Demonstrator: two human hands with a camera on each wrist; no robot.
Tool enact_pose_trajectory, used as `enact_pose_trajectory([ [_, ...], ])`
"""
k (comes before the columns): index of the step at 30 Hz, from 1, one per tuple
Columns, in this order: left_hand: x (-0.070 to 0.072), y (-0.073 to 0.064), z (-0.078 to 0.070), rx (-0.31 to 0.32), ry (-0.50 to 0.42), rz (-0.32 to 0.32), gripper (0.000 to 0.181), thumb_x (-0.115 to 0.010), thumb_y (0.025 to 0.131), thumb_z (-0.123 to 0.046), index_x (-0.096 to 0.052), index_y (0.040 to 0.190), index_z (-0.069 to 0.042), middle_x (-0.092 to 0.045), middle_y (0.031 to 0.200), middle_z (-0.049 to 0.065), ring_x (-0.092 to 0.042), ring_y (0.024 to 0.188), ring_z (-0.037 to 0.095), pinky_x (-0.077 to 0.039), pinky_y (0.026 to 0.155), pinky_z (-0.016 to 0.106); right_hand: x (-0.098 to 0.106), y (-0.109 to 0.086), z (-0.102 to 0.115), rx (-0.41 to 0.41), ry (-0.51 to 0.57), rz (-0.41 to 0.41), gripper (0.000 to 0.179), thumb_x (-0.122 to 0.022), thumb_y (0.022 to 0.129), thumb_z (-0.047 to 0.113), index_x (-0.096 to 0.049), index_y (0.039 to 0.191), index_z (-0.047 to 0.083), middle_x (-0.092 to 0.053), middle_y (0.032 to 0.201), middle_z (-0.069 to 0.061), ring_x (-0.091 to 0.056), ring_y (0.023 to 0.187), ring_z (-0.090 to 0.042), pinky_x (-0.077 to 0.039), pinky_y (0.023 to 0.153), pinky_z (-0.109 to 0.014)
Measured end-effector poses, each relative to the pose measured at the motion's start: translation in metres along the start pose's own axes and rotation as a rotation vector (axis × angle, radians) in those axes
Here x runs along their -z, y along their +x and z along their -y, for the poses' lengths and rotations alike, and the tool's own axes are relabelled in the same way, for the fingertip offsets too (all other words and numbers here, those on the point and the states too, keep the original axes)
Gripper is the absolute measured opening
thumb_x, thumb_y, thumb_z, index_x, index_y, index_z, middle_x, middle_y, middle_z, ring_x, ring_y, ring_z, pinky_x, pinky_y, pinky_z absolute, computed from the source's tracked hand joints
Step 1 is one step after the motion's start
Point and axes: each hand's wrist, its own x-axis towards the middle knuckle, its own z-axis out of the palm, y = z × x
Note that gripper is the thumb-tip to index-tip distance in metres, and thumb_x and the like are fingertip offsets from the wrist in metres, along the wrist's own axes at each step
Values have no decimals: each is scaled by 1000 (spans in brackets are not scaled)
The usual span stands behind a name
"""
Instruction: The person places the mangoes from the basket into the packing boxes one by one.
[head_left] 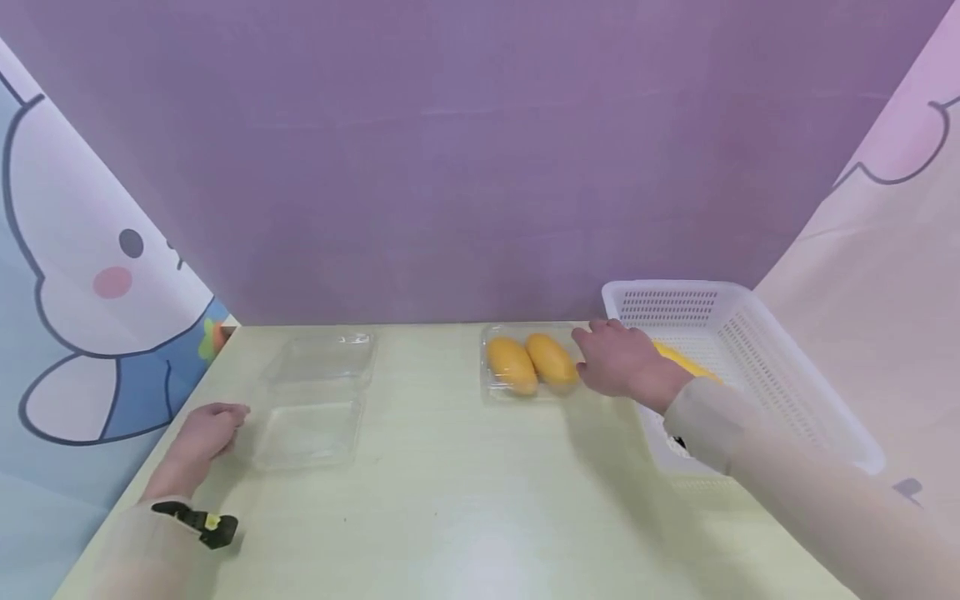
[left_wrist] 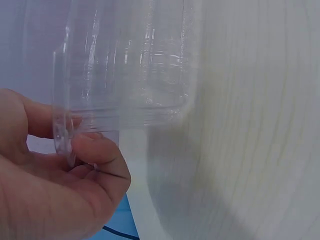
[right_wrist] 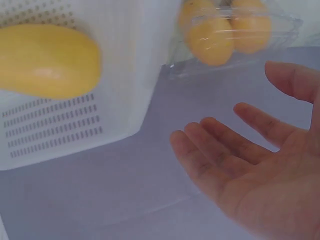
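Note:
In the left wrist view, my left hand pinches the edge of a clear plastic clamshell box between thumb and fingers. The head view shows this box spread unfolded on the table's left side, with my left hand at its left. A second clear box holds two yellow mangoes near the back of the table. Beside its right end is my right hand, its fingers apart and relaxed. The right wrist view shows this hand holding nothing, between that box and a white basket.
The white perforated basket stands on the right of the table, with a mango inside, partly hidden by my right arm in the head view. A purple backdrop rises at the table's back edge. Printed cloth hangs on both sides.

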Motion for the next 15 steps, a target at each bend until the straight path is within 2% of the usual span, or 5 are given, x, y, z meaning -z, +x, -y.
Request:
enact_pose_trajectory([
  [6,-6,0,-4,-18,-32,28,54,-37,107,-25,-36,140,18,-46,76,2,-49,75,20,-41,71,34,4,-8,-23,-13,7,-58,38,-64,92,20,-61,123,-2,-61,116,-22,-59,104,-44,-51,80,-62],
  [10,-10,1,-5,-41,-59,38,50,-38,108,-24,-37,137,16,-47,79,2,-48,74,18,-42,67,32,4,-11,-35,-36,7,-67,36,-64,90,18,-61,120,-2,-61,109,-21,-60,99,-44,-51,75,-62],
  [15,-14,1,-4,-48,-94,48,51,-38,108,-23,-35,140,16,-48,85,4,-48,76,16,-43,66,30,1,-14,-50,-51,-4,-46,39,-65,89,18,-60,121,-4,-61,112,-24,-59,100,-46,-50,76,-65],
])
